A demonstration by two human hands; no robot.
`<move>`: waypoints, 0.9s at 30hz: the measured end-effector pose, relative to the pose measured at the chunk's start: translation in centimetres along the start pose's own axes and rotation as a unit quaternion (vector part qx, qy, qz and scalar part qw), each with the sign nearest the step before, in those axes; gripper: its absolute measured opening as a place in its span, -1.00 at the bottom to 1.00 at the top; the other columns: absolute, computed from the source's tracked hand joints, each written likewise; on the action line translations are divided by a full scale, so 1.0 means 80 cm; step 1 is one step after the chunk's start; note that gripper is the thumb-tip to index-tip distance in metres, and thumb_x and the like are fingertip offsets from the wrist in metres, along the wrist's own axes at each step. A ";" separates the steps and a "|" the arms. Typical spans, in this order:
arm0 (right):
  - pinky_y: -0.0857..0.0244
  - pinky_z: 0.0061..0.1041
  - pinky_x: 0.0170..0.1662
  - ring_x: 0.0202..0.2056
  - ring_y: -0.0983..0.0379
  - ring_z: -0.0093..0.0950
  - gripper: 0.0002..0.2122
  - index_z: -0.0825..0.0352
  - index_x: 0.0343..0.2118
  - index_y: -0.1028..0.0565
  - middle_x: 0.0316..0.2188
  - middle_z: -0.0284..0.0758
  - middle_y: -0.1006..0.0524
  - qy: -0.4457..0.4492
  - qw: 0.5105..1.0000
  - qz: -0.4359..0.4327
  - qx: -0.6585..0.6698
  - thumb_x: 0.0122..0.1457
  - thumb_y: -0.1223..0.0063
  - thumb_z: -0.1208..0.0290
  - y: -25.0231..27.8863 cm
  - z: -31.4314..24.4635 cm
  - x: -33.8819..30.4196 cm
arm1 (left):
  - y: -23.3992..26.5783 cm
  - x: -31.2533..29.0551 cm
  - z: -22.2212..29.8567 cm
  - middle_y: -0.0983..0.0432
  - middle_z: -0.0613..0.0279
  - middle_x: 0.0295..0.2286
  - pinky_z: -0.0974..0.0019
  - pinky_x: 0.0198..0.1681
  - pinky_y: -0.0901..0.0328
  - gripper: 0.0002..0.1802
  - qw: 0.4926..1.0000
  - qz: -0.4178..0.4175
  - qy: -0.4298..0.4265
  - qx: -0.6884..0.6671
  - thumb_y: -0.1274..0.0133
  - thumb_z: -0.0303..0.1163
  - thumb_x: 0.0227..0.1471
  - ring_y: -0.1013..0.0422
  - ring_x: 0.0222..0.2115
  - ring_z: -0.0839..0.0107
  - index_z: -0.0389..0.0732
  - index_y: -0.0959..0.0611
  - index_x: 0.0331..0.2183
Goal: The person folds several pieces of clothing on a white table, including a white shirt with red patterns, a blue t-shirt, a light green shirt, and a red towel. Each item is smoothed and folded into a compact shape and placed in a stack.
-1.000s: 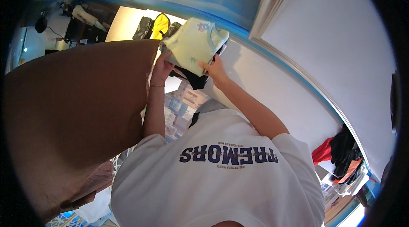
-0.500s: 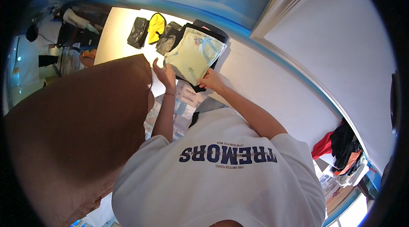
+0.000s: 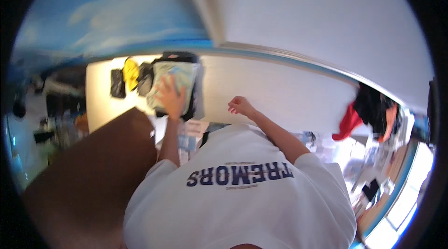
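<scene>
A pale yellow-green folded garment [image 3: 186,74] with light blue print lies on top of a stack of dark folded clothes [image 3: 176,56] at the left part of the white table. My left hand [image 3: 171,97] rests on this garment with its fingers spread, palm down. Away from the stack, my right hand [image 3: 241,106] hovers over the table's front part, its fingers loosely bent and a little apart, with nothing seen in them. Left of the stack are a dark folded bundle [image 3: 146,80], a yellow cloth item [image 3: 131,73] and a black folded bundle [image 3: 117,83].
The white table [image 3: 275,90] runs along a wall. Red cloth [image 3: 347,123] and black clothes [image 3: 369,106] lie heaped at its right end. A large brown draped shape [image 3: 93,169] fills the left foreground. Behind the table, a blue sky-patterned wall [image 3: 126,15] meets a white panel.
My right hand has let go of the pale garment and moved right. My left hand has gone from its edge to flat on top. The view has turned to the right.
</scene>
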State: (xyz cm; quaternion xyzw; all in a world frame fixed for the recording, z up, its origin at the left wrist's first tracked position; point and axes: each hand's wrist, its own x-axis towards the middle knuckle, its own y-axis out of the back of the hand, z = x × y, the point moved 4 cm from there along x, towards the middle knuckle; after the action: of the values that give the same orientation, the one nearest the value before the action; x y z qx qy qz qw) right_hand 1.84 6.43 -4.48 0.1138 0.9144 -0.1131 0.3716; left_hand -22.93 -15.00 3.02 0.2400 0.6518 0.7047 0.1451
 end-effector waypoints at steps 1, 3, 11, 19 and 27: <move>-0.48 -0.53 -0.35 -0.38 -0.60 -0.55 -0.75 0.37 -0.22 -0.53 -0.36 -0.27 -0.68 -0.006 1.000 0.024 0.014 0.33 -0.16 0.24 0.026 0.019 -0.012 | -0.004 0.002 -0.003 0.01 -0.05 0.42 -0.58 0.30 0.20 -0.19 1.000 -0.019 0.001 0.006 -0.06 0.12 0.23 0.08 0.38 -0.35 0.04 -0.28 0.38; -0.49 -0.52 -0.36 -0.39 -0.61 -0.53 -0.76 0.38 -0.21 -0.53 -0.36 -0.27 -0.68 -0.017 0.997 0.070 0.032 0.32 -0.16 0.26 0.077 0.064 -0.036 | 0.008 0.011 0.005 -0.06 -0.15 0.38 -0.42 0.30 0.01 -0.21 0.994 0.032 0.045 -0.099 -0.06 0.11 0.24 0.02 0.37 -0.29 -0.12 -0.32 0.32; -0.49 -0.55 -0.41 -0.44 -0.61 -0.55 -0.82 0.37 -0.23 -0.59 -0.40 -0.27 -0.68 0.024 0.956 0.274 0.102 0.31 -0.13 0.34 0.281 0.169 -0.161 | -0.025 0.046 0.103 0.15 -0.10 0.44 -0.67 0.20 0.02 -0.09 0.992 0.060 0.107 0.040 0.11 0.27 0.29 0.16 0.39 -0.46 0.07 -0.06 0.46; -0.49 -0.24 -0.17 -0.26 -0.61 -0.22 -0.78 0.25 -0.23 -0.64 -0.33 -0.25 -0.66 -0.003 0.659 0.750 -0.057 0.15 -0.26 0.24 0.579 0.272 -0.373 | 0.011 -0.019 0.392 0.08 -0.22 0.41 -0.15 0.40 -0.01 -0.17 0.950 0.069 -0.139 -0.271 -0.11 -0.28 0.27 0.08 0.39 -0.32 -0.11 -0.11 0.42; -0.43 -0.10 0.07 0.04 -0.52 -0.10 -0.26 0.30 0.09 -0.40 -0.01 -0.10 -0.56 -0.282 0.540 0.792 -0.043 0.02 -0.39 -0.17 0.754 0.381 -0.550 | -0.004 -0.105 0.592 -0.18 -0.13 0.31 0.02 0.34 -0.14 -0.21 0.893 -0.074 -0.242 -0.372 -0.15 -0.44 0.22 -0.16 0.32 -0.05 -0.21 -0.20 0.37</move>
State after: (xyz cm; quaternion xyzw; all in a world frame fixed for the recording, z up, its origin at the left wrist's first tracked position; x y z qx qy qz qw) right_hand 70.09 49.34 -2.10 0.7376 0.3044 0.2404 0.5527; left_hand 9.07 20.88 3.10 0.2827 0.3029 0.8031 0.4282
